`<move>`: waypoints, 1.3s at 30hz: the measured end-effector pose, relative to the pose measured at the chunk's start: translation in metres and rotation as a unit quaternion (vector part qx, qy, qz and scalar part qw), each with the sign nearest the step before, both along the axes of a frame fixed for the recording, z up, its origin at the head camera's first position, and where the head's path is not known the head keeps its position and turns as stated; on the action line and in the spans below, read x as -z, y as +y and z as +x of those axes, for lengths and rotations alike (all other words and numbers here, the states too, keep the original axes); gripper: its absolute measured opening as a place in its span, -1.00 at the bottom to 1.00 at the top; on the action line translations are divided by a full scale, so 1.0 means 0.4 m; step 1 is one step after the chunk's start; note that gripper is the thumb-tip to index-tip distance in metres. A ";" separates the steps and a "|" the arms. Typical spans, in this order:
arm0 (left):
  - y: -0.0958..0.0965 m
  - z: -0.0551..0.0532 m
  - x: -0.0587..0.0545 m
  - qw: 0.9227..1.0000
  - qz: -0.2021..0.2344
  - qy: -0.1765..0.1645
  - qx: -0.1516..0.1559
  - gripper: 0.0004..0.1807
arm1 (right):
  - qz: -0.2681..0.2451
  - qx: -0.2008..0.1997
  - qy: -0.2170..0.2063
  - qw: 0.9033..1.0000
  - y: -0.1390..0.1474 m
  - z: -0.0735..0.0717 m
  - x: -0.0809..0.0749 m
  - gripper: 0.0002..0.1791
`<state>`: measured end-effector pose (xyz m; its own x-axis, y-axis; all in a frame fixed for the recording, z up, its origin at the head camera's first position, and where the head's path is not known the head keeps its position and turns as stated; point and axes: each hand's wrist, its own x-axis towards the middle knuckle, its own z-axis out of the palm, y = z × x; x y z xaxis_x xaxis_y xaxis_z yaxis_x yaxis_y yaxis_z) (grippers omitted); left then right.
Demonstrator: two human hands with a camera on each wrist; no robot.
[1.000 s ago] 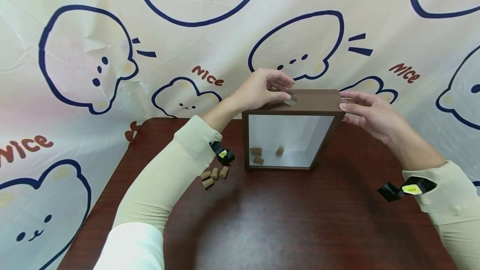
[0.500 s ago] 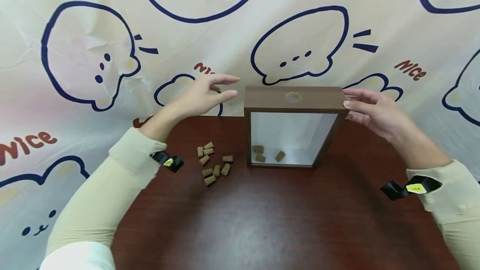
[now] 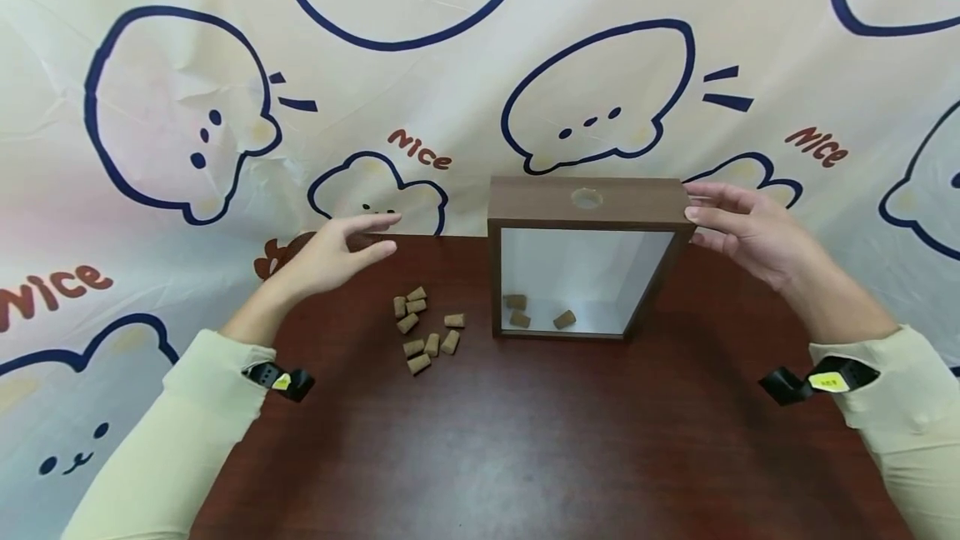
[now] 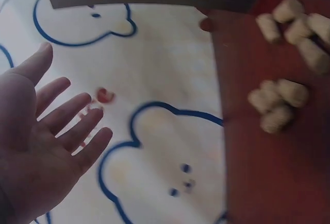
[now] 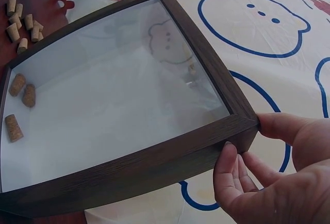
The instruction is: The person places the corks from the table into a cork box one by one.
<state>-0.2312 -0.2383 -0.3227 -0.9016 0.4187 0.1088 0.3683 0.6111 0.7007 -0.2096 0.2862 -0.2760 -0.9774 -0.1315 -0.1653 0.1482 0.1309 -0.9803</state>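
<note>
An upright dark wooden shadow box (image 3: 592,282) with a clear front and a round hole (image 3: 587,198) in its top stands on the table. Three corks lie inside at the bottom, one of them a cork (image 3: 564,320) near the middle. My right hand (image 3: 757,232) holds the box's upper right corner between thumb and fingers, as the right wrist view also shows. Away to the left, my left hand (image 3: 333,257) hovers with fingers extended and nothing in it. Nearest to it are several loose corks (image 3: 416,305) on the table.
The dark red-brown table (image 3: 525,440) runs back to a cream cloth (image 3: 465,90) with blue cartoon outlines. More loose corks (image 3: 432,345) lie between the left hand and the box.
My left hand has moved from over the box's hole leftward and down, uncovering the loose corks. The middle cork inside has shifted slightly and come to rest. My right hand stays on the corner.
</note>
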 end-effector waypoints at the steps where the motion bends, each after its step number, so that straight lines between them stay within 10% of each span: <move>1: -0.009 0.002 0.018 1.000 -0.002 -0.003 -0.004 -0.45 | 0.001 0.001 0.000 1.000 0.000 0.000 0.000 -0.62; 20: -0.103 -0.001 0.273 0.997 0.029 -0.061 -0.037 -0.49 | -0.025 -0.005 0.001 1.000 -0.005 0.000 -0.002 -0.55; 39: -0.060 -0.033 0.396 0.995 0.032 -0.071 -0.067 -0.51 | 0.008 0.009 0.004 1.000 -0.006 0.004 -0.004 -0.54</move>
